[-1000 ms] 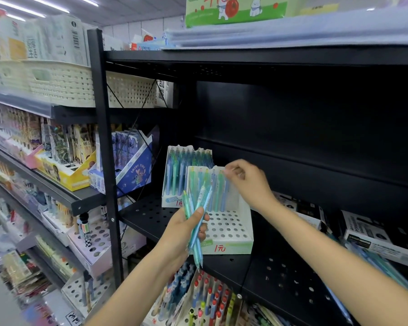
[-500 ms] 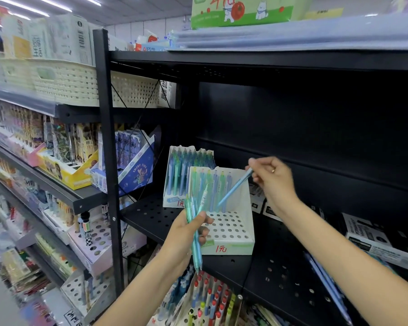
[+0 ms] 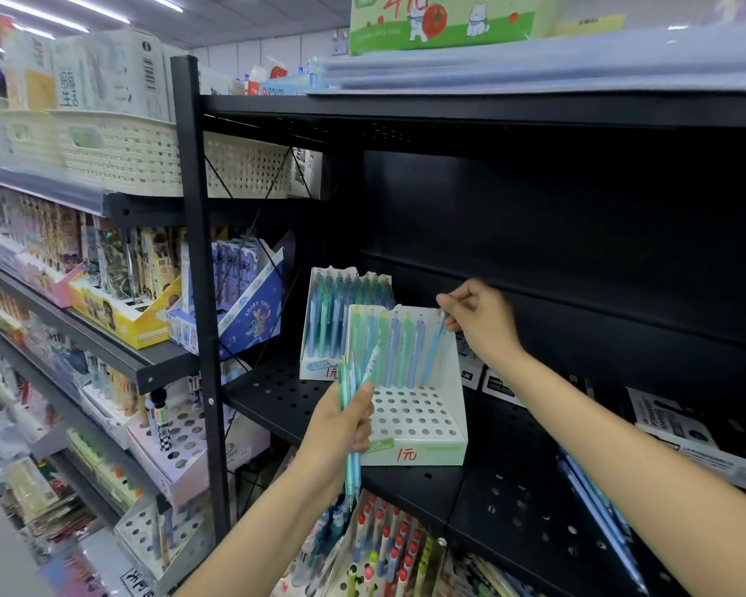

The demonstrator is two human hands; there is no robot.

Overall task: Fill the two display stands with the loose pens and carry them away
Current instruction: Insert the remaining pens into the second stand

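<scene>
Two white pen display stands sit on a black perforated shelf (image 3: 276, 394). The rear stand (image 3: 315, 368) is packed with blue and green pens. The front stand (image 3: 418, 428) holds one back row of several pens, with bare holes in front. My left hand (image 3: 341, 428) grips a bunch of blue-green pens (image 3: 354, 381) just left of the front stand. My right hand (image 3: 479, 321) pinches the top of a light blue pen (image 3: 433, 351), whose tip is down in the right end of the back row.
Loose blue pens (image 3: 595, 506) lie on the shelf at the right. Dark boxes (image 3: 672, 428) line the shelf's back right. The black upright post (image 3: 199, 295) stands left of the stands. Other pen displays (image 3: 375, 549) fill the shelf below.
My right hand has brought the light blue pen from a slant above the stand down into the right end of the back row. My left hand keeps its bunch in place.
</scene>
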